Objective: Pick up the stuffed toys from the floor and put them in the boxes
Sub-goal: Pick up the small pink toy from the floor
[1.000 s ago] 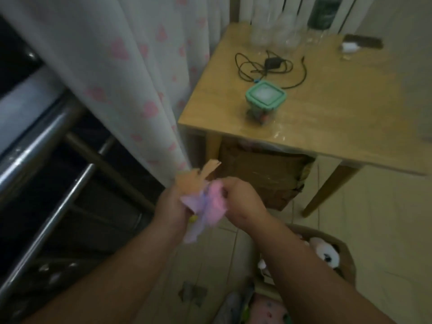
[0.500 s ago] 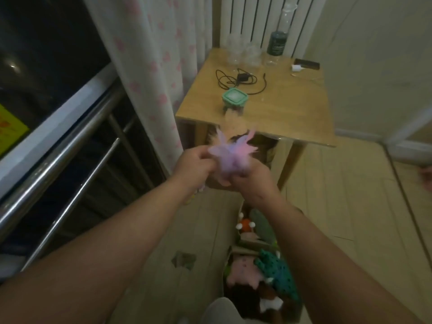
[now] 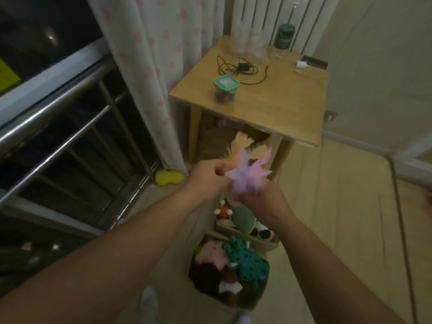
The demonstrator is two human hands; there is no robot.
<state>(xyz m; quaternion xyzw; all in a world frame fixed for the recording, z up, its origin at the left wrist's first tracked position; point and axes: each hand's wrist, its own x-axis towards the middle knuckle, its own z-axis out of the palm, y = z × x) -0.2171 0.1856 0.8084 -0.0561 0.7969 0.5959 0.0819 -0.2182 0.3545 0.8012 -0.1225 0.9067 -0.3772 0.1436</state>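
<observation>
Both hands hold a fluffy pink and purple stuffed toy (image 3: 245, 178) with orange tufts, raised in front of me above the boxes. My left hand (image 3: 205, 176) pinches its left side; my right hand (image 3: 264, 202) grips it from below. Under the hands, a cardboard box (image 3: 247, 235) holds an orange toy, a green toy and a black-and-white toy. A nearer box (image 3: 254, 298) on the floor holds a pink toy, a teal spotted toy (image 3: 247, 260) and a brown toy. A yellow toy (image 3: 168, 177) lies on the floor by the curtain.
A wooden table (image 3: 268, 101) stands ahead with a green-lidded jar (image 3: 225, 88), a black cable, clear glasses and a dark bottle. A white curtain with pink hearts (image 3: 152, 66) hangs left. A metal railing (image 3: 70, 127) runs along the left. Pale floor lies to the right.
My view has tilted down and back, bringing the boxes of toys fully into sight. Both hands stayed on the pink and purple toy, which fluffed out and shifted slightly right.
</observation>
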